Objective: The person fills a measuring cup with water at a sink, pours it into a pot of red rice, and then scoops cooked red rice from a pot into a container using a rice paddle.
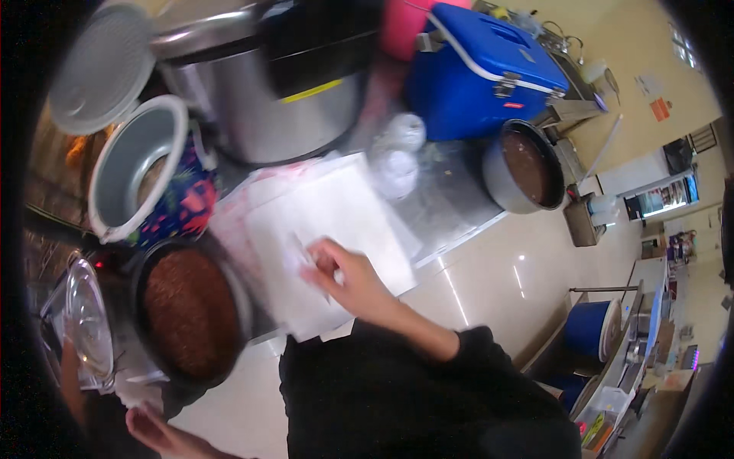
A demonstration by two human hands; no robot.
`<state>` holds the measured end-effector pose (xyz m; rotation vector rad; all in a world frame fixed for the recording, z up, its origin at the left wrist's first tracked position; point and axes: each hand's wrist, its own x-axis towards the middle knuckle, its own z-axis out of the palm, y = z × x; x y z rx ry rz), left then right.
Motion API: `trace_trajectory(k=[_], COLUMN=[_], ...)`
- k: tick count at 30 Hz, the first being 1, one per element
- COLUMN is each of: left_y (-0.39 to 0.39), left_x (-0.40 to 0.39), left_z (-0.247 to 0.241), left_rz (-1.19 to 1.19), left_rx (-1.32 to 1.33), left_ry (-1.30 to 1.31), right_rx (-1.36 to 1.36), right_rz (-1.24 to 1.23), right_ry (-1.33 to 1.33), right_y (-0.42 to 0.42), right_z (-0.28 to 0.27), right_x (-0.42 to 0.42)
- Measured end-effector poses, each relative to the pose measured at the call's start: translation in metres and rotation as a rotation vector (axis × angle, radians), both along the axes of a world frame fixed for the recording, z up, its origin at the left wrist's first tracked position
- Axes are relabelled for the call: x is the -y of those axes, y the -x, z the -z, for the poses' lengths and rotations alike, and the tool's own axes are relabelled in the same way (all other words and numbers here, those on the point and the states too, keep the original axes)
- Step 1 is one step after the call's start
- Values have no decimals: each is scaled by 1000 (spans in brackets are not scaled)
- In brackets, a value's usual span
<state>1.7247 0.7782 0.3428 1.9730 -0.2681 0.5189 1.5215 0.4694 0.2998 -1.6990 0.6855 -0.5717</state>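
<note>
My right hand (338,275) is over a stack of white paper sheets (344,206) on the metal counter, its fingers pinched on a thin pale item, too blurred to name. My left hand (152,430) is low at the left, below a crumpled white paper or cloth (137,393); blur hides whether it grips this. Between the hands stands a round pot of brown food (192,312), with a glass lid (90,321) to its left. Above the pot is a floral-sided container with a grey inside (137,172). Two whitish round items (398,166) sit beyond the sheets.
A large steel cooker (275,109), a blue cooler box (487,74) and a second pot of brown food (527,166) stand along the counter. Another person's arm (70,373) appears at the far left. Shelving with a blue tub (590,330) stands across the tiled floor.
</note>
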Motion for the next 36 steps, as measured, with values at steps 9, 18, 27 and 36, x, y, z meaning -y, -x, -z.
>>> trace_trajectory(k=[9,18,27,36], left_y=[291,313,376,361], left_x=[332,473,542,505], left_z=[41,94,32,68], left_rz=[1093,1135,1237,1269], left_rx=[-1337,-243,-424,-468], left_ry=[343,-383,-531,-145], right_rx=[18,-93,-518,-118], right_rz=[243,594,894,731], right_ry=[20,114,223,165], right_y=[203,335,432,428], right_z=[-14,-43,-4,14], right_x=[78,159,308,299])
